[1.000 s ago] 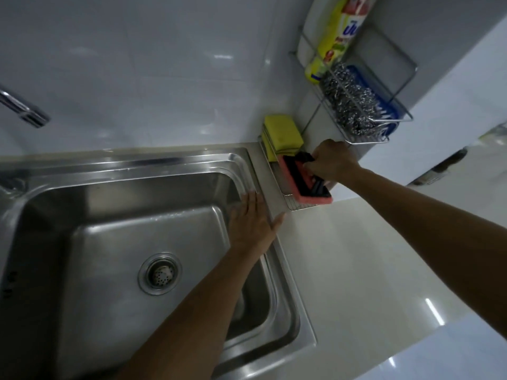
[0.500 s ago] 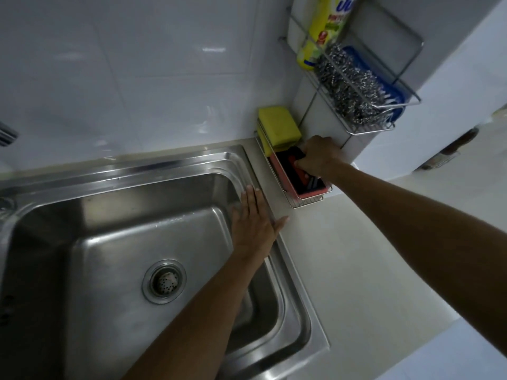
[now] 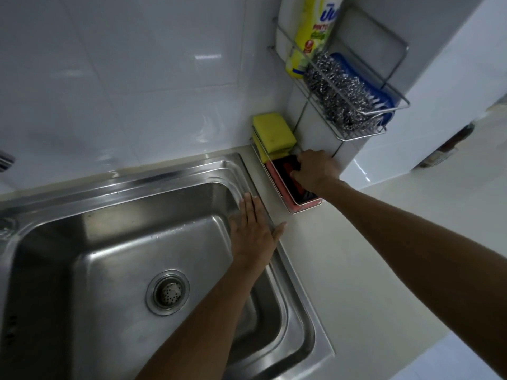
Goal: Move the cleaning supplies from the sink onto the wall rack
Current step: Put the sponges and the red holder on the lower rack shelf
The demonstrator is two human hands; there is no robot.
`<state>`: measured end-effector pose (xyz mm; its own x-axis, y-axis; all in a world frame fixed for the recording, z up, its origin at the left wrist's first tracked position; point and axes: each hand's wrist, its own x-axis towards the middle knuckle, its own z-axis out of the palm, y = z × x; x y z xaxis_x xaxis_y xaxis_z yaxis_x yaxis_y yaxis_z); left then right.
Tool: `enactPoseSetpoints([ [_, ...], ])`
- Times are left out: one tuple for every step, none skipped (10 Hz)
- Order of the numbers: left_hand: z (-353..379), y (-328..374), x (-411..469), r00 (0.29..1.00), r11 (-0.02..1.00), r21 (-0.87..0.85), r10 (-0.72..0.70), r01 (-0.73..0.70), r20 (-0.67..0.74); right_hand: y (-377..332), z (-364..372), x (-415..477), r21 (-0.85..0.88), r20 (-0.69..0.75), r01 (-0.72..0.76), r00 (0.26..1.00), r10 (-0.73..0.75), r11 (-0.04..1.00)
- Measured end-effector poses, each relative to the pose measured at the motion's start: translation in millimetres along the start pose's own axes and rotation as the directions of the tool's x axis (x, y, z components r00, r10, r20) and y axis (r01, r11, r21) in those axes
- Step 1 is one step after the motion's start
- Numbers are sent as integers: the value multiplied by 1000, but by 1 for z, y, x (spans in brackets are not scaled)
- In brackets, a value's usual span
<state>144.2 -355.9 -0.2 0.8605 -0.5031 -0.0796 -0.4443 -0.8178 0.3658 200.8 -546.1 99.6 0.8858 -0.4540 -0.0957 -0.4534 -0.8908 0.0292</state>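
Note:
A pink sponge with a black scouring face [image 3: 285,178] lies in the lower wire tier [image 3: 295,211] of the wall rack, beside two stacked yellow sponges [image 3: 273,133]. My right hand [image 3: 315,170] rests on the pink sponge, fingers curled over its far end. The upper tier [image 3: 356,134] holds a yellow dish-soap bottle [image 3: 310,39], a steel wool scrubber [image 3: 340,93] and a blue brush [image 3: 381,105]. My left hand [image 3: 253,231] lies flat, fingers spread, on the right rim of the steel sink [image 3: 123,204].
The sink basin shows only its drain strainer [image 3: 167,292]. A pale countertop [image 3: 370,283] runs to the right of the sink. White tiled wall stands behind, with a tap end [image 3: 5,160] at the left edge.
The pink sponge, held raised and tilted over the lower tier a second ago, has gone down into the tier next to the yellow sponges. My left hand has stayed on the sink rim.

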Motion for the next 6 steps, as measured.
enactPoseSetpoints([
  [0,-1,0,1000,1000,-1,-9,10,9,2,-1,2,1,7,4,1000,-4,1000],
  [-2,0,1,999,999,32,-24,23,34,5,-6,4,-7,47,28,999,-28,1000],
  [-6,3,0,998,999,42,-32,29,52,8,-9,1,39,80,32,996,-35,999],
  [-9,5,0,996,998,47,-50,47,73,10,-10,-4,50,127,46,990,-52,998],
  [-18,8,0,993,997,38,-69,66,100,15,-16,-14,76,107,48,993,-57,996],
  [-30,7,-1,990,996,-6,-91,92,105,16,-19,-19,84,66,56,996,-62,995],
])
